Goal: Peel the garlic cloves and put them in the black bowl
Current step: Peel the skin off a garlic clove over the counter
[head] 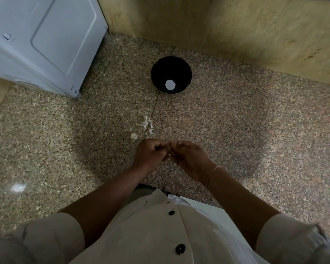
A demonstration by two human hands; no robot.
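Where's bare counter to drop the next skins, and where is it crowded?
Bare: granite counter right of the black bowl up to the wooden wall, and the stretch left, in front of the white appliance. Crowded: peel scraps lie between the bowl and the left hand.

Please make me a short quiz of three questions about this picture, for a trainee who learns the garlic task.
1. True or false: the black bowl stands on the granite counter beyond the garlic peels, apart from both hands.
2. Where is the left hand? A) inside the bowl. B) fingertips against the right hand, both pinching a small piece. C) flat on the white appliance.
3. Fill in: the loose garlic clove lies close to the peels, on their ____ side.

Key: 1 true; 2 B; 3 left.
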